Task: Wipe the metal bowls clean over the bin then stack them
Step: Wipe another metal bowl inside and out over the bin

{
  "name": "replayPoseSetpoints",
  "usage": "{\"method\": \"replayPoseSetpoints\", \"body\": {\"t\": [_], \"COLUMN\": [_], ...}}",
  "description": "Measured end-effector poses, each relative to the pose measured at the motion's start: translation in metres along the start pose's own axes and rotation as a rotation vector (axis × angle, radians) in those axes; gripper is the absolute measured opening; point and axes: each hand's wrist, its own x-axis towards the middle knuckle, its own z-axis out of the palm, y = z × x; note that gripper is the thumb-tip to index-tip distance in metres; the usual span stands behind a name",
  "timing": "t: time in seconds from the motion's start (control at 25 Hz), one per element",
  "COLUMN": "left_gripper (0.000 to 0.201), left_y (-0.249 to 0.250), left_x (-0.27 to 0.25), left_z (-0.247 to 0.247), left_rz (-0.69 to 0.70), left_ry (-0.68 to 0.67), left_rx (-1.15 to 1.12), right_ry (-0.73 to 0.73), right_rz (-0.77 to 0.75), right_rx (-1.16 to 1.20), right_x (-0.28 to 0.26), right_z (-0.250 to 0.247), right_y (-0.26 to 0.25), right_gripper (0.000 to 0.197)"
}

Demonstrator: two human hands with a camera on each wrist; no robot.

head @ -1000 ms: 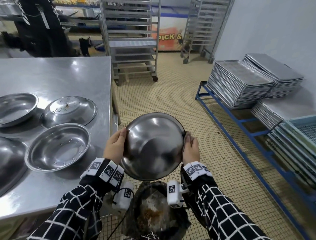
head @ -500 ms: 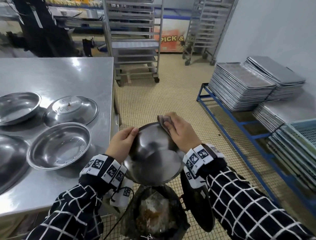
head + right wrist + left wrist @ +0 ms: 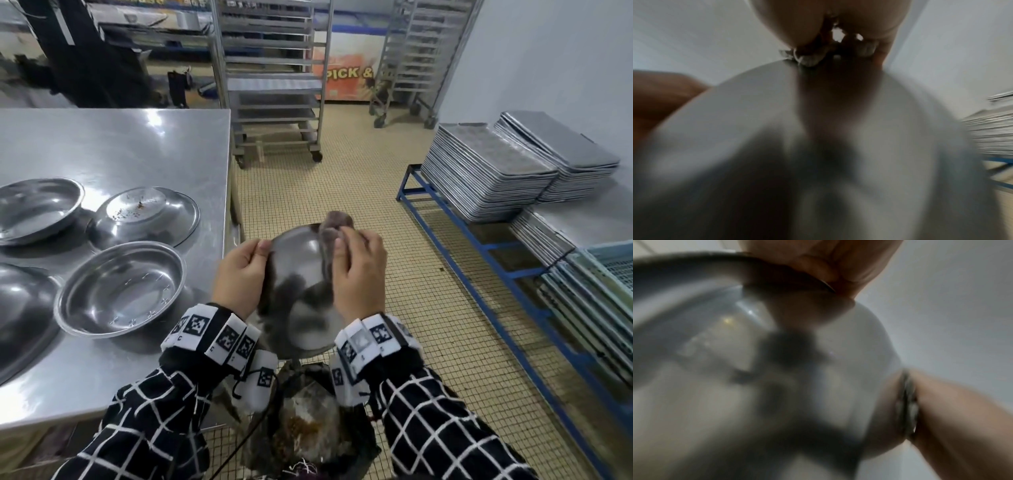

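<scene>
Nearest, at 6 o'clock in the head view, the bin [image 3: 308, 428] sits on the tiled floor [image 3: 359, 192], lined in dark plastic with brownish scraps inside. Directly above it the held bowl [image 3: 301, 294] is tipped steeply, its outside turned toward the camera — dull grey steel with dark smeared reflections, blurred in both wrist views. The left hand [image 3: 239, 277] grips the bowl's rim at 9 o'clock, thumb curled onto the outer wall. The right hand [image 3: 359, 274] holds a crumpled greyish cloth [image 3: 334, 222] over the rim at about 1 o'clock, fingers bent around the cloth and pressing it to the metal; the right wrist view shows the cloth [image 3: 812, 58] bunched against the edge. To 9 o'clock stands the steel table [image 3: 137, 150], scuffed and reflective, carrying four more bowls: an upright one [image 3: 120, 287] nearest the held bowl, one partly cut off by the frame edge [image 3: 20, 308], an overturned one with crumbs on its base [image 3: 147, 216], and another upright one [image 3: 37, 209] farther left. At 3 o'clock a blue rack [image 3: 479, 246] bears stacked metal trays [image 3: 486, 171]. Farthest, at 12 o'clock, wheeled tray trolleys [image 3: 274, 78] stand before an orange sign — only "PICK &" is legible.
</scene>
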Motion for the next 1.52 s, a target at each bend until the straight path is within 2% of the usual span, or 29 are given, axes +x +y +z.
{"method": "replayPoseSetpoints", "body": {"t": [0.08,0.16,0.2,0.28,0.4,0.44,0.52,0.68,0.84,0.88,0.96,1.08,1.16,1.24,1.32,1.44,1.52], "left_gripper": [0.037,0.038,0.037,0.035,0.032,0.032,0.031,0.037,0.031,0.029,0.027,0.025,0.024,0.017,0.015,0.014,0.018], "left_y": [-0.001,-0.003,-0.004,-0.005,0.0,0.004,0.009,0.002,-0.01,-0.013,-0.016,-0.02,-0.026,-0.034,-0.036,-0.028,-0.022], "left_x": [0.004,0.007,0.008,0.01,0.011,0.01,0.009,0.012,0.012,0.013,0.016,0.016,0.014,0.013,0.014,0.013,0.008], "left_z": [-0.003,-0.004,-0.004,0.0,0.009,0.011,0.013,0.013,0.011,0.01,0.007,0.005,0.004,0.002,-0.001,0.005,0.013], "left_rz": [-0.049,-0.058,-0.057,-0.046,0.008,0.027,0.051,0.029,-0.092,-0.119,-0.144,-0.178,-0.18,-0.138,-0.099,-0.036,-0.023], "left_ry": [0.026,0.052,0.061,0.067,0.028,0.012,0.005,0.01,0.026,0.043,0.075,0.083,0.024,-0.071,-0.16,-0.294,-0.295], "left_rx": [-0.065,-0.081,-0.077,-0.061,-0.038,-0.032,-0.015,-0.109,-0.27,-0.302,-0.343,-0.359,-0.347,-0.322,-0.297,-0.146,-0.056], "right_ry": [-0.057,-0.087,-0.054,0.038,-0.012,-0.033,-0.015,0.08,0.117,0.134,0.101,0.026,0.01,-0.047,-0.183,-0.387,-0.384], "right_rz": [0.229,0.327,0.3,0.129,-0.201,-0.259,-0.246,0.035,0.576,0.664,0.739,0.684,0.601,0.468,0.299,0.016,-0.134], "right_rx": [0.114,0.114,0.118,0.165,0.092,0.014,-0.076,0.019,0.412,0.497,0.605,0.627,0.615,0.529,0.442,0.259,0.171], "right_x": [0.01,0.004,-0.001,-0.012,-0.022,-0.022,-0.013,0.006,0.0,-0.005,-0.011,-0.002,0.01,0.022,0.033,0.043,0.045], "right_z": [-0.004,-0.007,-0.006,-0.004,0.012,0.017,0.024,0.022,0.017,0.016,0.012,0.005,-0.002,-0.013,-0.025,-0.033,-0.029], "right_y": [0.022,0.035,0.034,0.015,-0.02,-0.024,-0.022,-0.005,0.031,0.04,0.053,0.064,0.069,0.071,0.067,0.052,0.043], "right_gripper": [0.036,0.033,0.031,0.029,0.032,0.035,0.041,0.045,0.04,0.038,0.035,0.028,0.021,0.016,0.01,0.013,0.018]}}
